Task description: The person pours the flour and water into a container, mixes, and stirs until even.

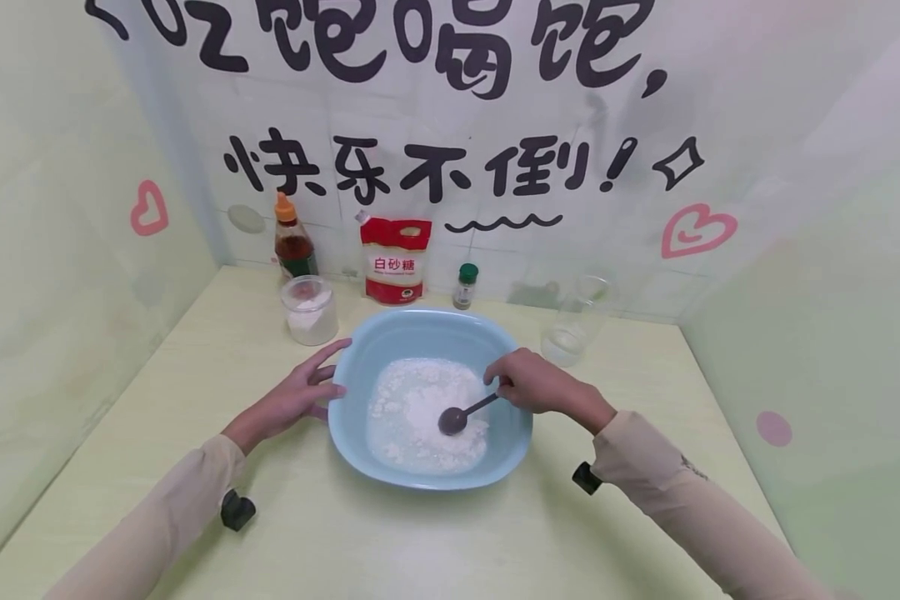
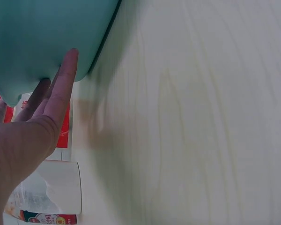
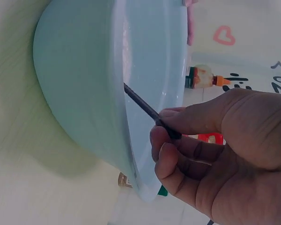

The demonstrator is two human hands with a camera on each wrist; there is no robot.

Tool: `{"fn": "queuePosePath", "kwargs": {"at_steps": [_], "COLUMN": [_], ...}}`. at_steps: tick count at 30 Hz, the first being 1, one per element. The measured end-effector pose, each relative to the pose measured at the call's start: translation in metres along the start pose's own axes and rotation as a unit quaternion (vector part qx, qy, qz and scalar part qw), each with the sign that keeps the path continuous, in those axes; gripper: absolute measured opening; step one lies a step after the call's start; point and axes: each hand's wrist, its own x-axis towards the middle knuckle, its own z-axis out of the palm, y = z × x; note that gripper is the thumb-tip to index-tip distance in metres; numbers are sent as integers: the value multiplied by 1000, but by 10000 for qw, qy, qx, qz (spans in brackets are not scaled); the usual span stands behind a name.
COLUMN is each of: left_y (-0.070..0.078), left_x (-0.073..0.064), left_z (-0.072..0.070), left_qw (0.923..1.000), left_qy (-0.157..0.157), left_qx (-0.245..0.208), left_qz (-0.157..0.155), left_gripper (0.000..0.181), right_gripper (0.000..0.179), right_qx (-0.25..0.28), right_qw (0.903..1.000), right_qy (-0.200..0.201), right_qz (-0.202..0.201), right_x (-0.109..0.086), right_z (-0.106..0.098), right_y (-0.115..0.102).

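- Basin [image 1: 420, 333] stands in the middle of the desk [image 1: 307, 533] in the head view, with white powder [image 1: 423, 404], partly clumped and wet-looking, across its bottom.
- Left grip [image 1: 296, 396], fingers spread, touches the basin's left side; right grip [image 1: 536, 383] is clamped on a dark spoon [image 1: 453, 421], its bowl in the powder right of the middle.
- Stirring seems the step in hand; slow strokes carrying the dry central heap toward the wetter left side should mix it evenly without spilling.
- Left wrist view: the fingers lie straight and apart against the outer wall; light, steady pressure there should stop the basin sliding.
- Right wrist view: thumb and forefinger pinch the handle near its end, the spoon's bowl hidden behind the basin wall; pinching lower would probably give better control against clumps.
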Motion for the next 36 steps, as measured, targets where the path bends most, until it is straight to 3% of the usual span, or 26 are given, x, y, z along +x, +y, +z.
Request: {"fn": "queuePosePath", "kwargs": {"at_steps": [10, 16, 20, 24, 36], "left_y": [-2, -2, -1, 0, 3], "left_x": [-1, -1, 0, 0, 0], "left_z": [1, 0, 1, 0, 3], "left_qw": [10000, 10000, 9999, 9999, 9998], "left_qy": [20, 42, 81, 78, 100], "left_qx": [44, 69, 84, 98, 149], "left_qz": [-4, -33, -60, -40, -67], "left_gripper": [79, 79, 78, 78, 79], "right_gripper": [17, 18, 20, 21, 23], "right_qx": [-85, -347, -205, -13, -280], "right_qw": [9995, 9980, 9982, 9989, 9993], "right_qy": [-258, -522, -538, -436, 245], "right_qz": [188, -3, -177, -185, -83], "right_x": [2, 2, 4, 12, 26], "right_z": [3, 0, 0, 6, 19], "right_y": [0, 1, 2, 3, 3]}}
